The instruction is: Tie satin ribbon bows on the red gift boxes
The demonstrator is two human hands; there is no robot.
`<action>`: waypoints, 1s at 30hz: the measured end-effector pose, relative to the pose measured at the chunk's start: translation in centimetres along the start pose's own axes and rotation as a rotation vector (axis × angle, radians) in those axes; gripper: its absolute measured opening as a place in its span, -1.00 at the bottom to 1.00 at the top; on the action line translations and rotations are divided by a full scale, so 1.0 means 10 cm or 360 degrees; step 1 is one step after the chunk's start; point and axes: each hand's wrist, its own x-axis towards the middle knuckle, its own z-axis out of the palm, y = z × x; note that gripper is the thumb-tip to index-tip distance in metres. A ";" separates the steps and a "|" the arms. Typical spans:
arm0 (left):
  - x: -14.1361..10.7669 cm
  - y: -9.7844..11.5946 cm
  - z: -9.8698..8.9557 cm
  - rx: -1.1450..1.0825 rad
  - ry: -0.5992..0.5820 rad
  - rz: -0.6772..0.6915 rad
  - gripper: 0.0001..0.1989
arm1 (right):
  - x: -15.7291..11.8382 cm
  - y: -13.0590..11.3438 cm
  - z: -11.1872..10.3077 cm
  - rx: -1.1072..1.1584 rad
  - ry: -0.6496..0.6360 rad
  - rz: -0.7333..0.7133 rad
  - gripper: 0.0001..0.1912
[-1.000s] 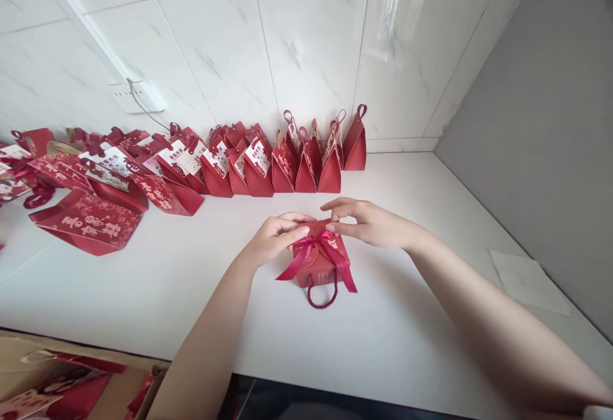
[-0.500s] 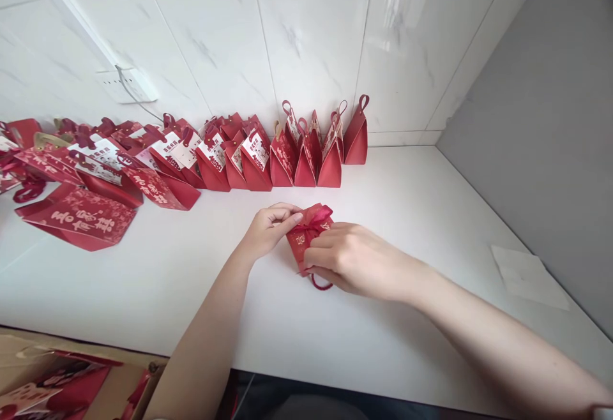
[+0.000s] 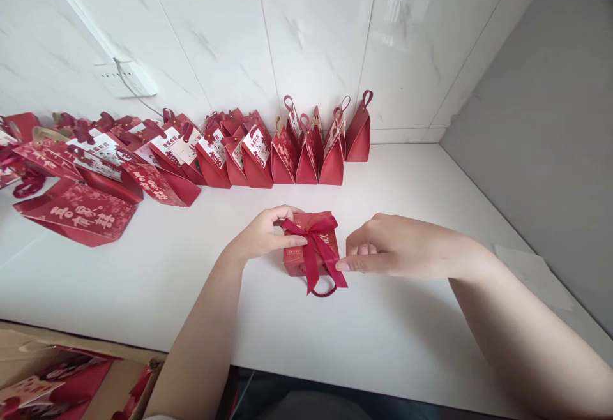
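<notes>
A small red gift box point(image 3: 293, 269) with gold print lies on the white table in front of me. Across its top a dark red satin ribbon point(image 3: 312, 267) is tied in a bow, with two tails hanging over the near side. A cord handle point(image 3: 325, 293) loops out below them. My left hand point(image 3: 268, 232) grips the box's left side, its thumb on top by the knot and its other fingers partly hidden behind. At the right, my right hand point(image 3: 378, 247) has curled fingers, and its thumb tip meets the edge of the right ribbon tail.
Several red tent-shaped gift boxes point(image 3: 258, 152) stand in a row along the tiled wall. More of them crowd the left, one lying nearest point(image 3: 81, 212). A cardboard box point(image 3: 115, 394) holding red packaging is at the lower left. A white paper point(image 3: 531, 273) lies at the right.
The box has turned from tilted to squarer toward me, and its bow and tails show fully. My right hand has moved off the box to the right; the left thumb has shifted down onto its top.
</notes>
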 end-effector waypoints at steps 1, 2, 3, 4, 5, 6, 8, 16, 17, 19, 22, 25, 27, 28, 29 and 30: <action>-0.01 0.01 -0.01 0.0017 -0.0005 -0.0008 -0.68 | 0.03 0.01 0.02 -0.0060 0.0011 0.0071 -0.53; -0.01 0.02 -0.01 0.0028 -0.0014 -0.0019 -0.68 | 0.07 0.02 0.04 -0.0106 -0.0002 0.0120 -0.51; -0.02 0.03 -0.01 0.0029 -0.0027 -0.0029 -0.68 | 0.11 0.02 0.08 -0.0133 -0.0026 0.0145 -0.50; -0.02 0.04 -0.01 0.0023 -0.0041 -0.0038 -0.68 | 0.15 0.02 0.11 -0.0146 -0.0050 0.0157 -0.49; -0.03 0.05 -0.01 0.0020 -0.0051 -0.0041 -0.69 | 0.19 0.01 0.15 -0.0150 -0.0062 0.0168 -0.49; -0.03 0.05 -0.01 0.0020 -0.0054 -0.0040 -0.69 | 0.22 0.00 0.19 -0.0145 -0.0063 0.0182 -0.49; -0.03 0.05 -0.01 0.0044 -0.0046 -0.0023 -0.67 | 0.28 -0.03 0.25 -0.0114 -0.0027 0.0218 -0.50; -0.03 0.02 -0.03 0.0058 -0.0028 -0.0012 -0.63 | 0.26 -0.03 0.19 -0.0008 0.0005 0.0285 -0.68; -0.03 0.01 -0.03 0.0061 -0.0022 -0.0017 -0.62 | 0.22 -0.03 0.16 0.0025 -0.0015 0.0251 -0.69; -0.03 0.01 -0.02 0.0071 -0.0011 -0.0026 -0.60 | 0.15 0.00 0.09 0.0118 -0.0044 0.0179 -0.70; -0.02 0.01 -0.03 0.0082 -0.0001 -0.0033 -0.58 | 0.04 0.05 -0.02 0.0239 -0.0062 0.0107 -0.70; -0.02 0.00 -0.03 0.0047 -0.0006 -0.0042 -0.61 | -0.03 0.12 -0.12 0.0208 -0.0068 0.0079 -0.71; -0.02 -0.02 -0.03 0.0012 -0.0018 -0.0052 -0.68 | -0.05 0.18 -0.17 0.0129 -0.0096 0.0055 -0.70; -0.02 -0.02 -0.03 -0.0004 -0.0032 -0.0057 -0.71 | -0.06 0.20 -0.18 0.0094 -0.0110 0.0043 -0.69; -0.02 -0.03 -0.03 -0.0016 -0.0051 -0.0061 -0.70 | -0.06 0.23 -0.20 0.0063 -0.0116 0.0037 -0.68; -0.02 -0.03 -0.02 -0.0028 -0.0070 -0.0064 -0.68 | -0.06 0.25 -0.20 0.0034 -0.0115 0.0037 -0.67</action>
